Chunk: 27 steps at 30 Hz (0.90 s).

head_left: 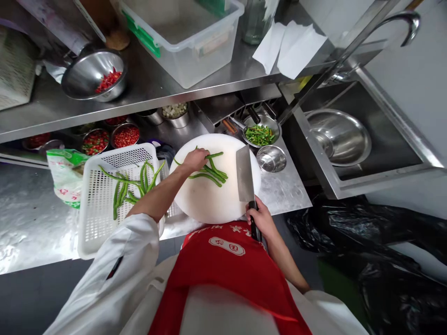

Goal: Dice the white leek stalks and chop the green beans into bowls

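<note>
Several long green peppers point(213, 173) lie on a round white cutting board point(206, 204). My left hand point(196, 159) is closed round the upper ends of some of them at the board's upper left. My right hand point(260, 217) grips the black handle of a cleaver point(245, 174), whose broad blade rests over the board's right side. More green peppers point(141, 182) lie in a white perforated basket point(91, 209) left of the board, under my left forearm. A steel bowl of cut green pieces point(260, 135) stands behind the board at the right.
An empty steel bowl point(271, 159) sits right of the board. Bowls of chopped red peppers point(126, 136) stand behind the basket. A steel shelf point(146, 104) overhangs the back, bearing a plastic bin point(206, 51). The sink point(380, 172) is at the right.
</note>
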### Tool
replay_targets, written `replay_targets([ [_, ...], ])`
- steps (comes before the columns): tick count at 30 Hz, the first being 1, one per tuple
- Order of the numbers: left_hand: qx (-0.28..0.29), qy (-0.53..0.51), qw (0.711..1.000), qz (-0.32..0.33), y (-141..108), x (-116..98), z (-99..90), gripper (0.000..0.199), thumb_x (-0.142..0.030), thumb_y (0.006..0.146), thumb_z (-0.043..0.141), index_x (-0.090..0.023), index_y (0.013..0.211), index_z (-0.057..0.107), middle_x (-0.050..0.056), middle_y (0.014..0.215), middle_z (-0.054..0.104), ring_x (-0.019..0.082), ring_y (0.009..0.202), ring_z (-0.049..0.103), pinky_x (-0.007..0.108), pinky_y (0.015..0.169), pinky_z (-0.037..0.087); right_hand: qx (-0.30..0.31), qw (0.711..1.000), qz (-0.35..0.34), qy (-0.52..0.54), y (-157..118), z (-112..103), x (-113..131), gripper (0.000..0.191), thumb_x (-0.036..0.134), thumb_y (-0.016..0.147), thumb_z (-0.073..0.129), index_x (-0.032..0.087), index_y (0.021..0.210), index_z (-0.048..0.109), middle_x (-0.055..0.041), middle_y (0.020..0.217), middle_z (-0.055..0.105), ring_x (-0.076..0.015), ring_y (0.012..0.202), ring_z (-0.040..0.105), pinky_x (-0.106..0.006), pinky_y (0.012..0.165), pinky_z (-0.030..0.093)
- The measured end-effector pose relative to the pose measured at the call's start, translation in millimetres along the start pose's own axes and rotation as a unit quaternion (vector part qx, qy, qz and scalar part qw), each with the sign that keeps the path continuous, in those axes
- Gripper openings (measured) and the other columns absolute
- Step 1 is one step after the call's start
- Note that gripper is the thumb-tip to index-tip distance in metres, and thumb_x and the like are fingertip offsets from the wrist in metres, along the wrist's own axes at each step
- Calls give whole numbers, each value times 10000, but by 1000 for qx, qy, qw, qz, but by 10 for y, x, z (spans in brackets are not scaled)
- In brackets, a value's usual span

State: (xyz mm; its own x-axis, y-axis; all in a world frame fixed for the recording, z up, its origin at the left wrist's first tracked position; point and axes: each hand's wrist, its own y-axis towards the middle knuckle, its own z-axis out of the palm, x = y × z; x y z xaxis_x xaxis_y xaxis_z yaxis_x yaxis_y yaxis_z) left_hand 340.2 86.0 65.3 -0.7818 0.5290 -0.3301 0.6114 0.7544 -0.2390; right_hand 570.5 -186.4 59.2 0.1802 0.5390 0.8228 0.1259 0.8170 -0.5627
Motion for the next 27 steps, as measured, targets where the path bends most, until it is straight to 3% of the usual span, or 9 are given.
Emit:
replay_targets([
  [3, -29, 56, 989, 134, 54, -19, -87, 278, -255, 925, 513, -214, 1134, 691, 117, 1121, 664, 295, 1125, 569, 423, 987, 459, 1, 1000, 0, 0, -9, 19, 21, 354, 198, 665, 527, 238, 1017, 545, 77, 690, 549, -105, 470, 495, -235, 425, 432],
  [5, -11, 91, 981, 171, 65, -35, -69, 295, -225, 907, 511, -206, 1135, 697, 123, 1138, 659, 304, 1139, 562, 447, 999, 444, 0, 1000, 3, 5, -8, 23, 27, 378, 196, 659, 524, 242, 1034, 546, 79, 680, 550, -104, 459, 490, -234, 422, 422],
  [10, 62, 79, 978, 184, 112, -29, 35, 395, -166, 812, 540, -222, 1172, 691, 69, 1343, 626, 271, 1286, 521, 437, 1153, 335, -2, 1000, 11, 2, 5, 2, 19, 394, 197, 658, 514, 247, 1048, 544, 86, 644, 553, -107, 441, 489, -230, 421, 406],
  [12, 93, 62, 974, 195, 125, -35, 54, 423, -160, 814, 521, -236, 1200, 678, 58, 1299, 662, 251, 1246, 558, 426, 1162, 324, 1, 1000, 11, -1, 8, -8, 14, 379, 198, 660, 510, 244, 1035, 540, 92, 614, 541, -110, 429, 483, -233, 421, 406],
  [16, 111, 80, 978, 158, 79, -60, 88, 341, -178, 848, 504, -229, 1121, 702, 78, 1134, 716, 269, 1112, 628, 411, 1021, 442, 3, 1000, 13, 3, 17, -21, 2, 361, 195, 657, 511, 243, 1014, 535, 92, 609, 537, -111, 429, 485, -234, 417, 402],
  [19, 71, 40, 988, 133, 0, 6, 25, 298, -194, 871, 508, -216, 1101, 697, 72, 1127, 711, 250, 1099, 633, 364, 987, 465, 2, 1000, 14, 9, 22, -21, 4, 373, 198, 653, 510, 251, 1022, 533, 93, 630, 547, -107, 435, 489, -225, 413, 393],
  [24, -162, -32, 986, -32, -44, 301, -447, 292, -212, 891, 519, -166, 1153, 640, 77, 1098, 697, 206, 987, 630, 313, 902, 496, 6, 1000, 20, 11, 22, -14, 37, 380, 201, 646, 516, 246, 1023, 532, 100, 595, 526, -107, 421, 470, -224, 408, 392],
  [25, -178, -18, 982, -52, -38, 337, -535, 266, -207, 876, 538, -166, 1114, 650, 75, 1063, 696, 208, 968, 628, 313, 886, 498, 5, 1000, 20, 13, 24, -15, 40, 371, 201, 644, 518, 245, 1012, 531, 98, 600, 526, -107, 424, 471, -225, 407, 396],
  [27, -145, 20, 988, -53, -19, 335, -617, 202, -219, 848, 585, -180, 1024, 676, 71, 1034, 694, 219, 967, 632, 316, 875, 497, 1, 1000, 19, 18, 32, -19, 37, 336, 203, 645, 524, 243, 978, 526, 90, 625, 533, -106, 435, 476, -230, 408, 408],
])
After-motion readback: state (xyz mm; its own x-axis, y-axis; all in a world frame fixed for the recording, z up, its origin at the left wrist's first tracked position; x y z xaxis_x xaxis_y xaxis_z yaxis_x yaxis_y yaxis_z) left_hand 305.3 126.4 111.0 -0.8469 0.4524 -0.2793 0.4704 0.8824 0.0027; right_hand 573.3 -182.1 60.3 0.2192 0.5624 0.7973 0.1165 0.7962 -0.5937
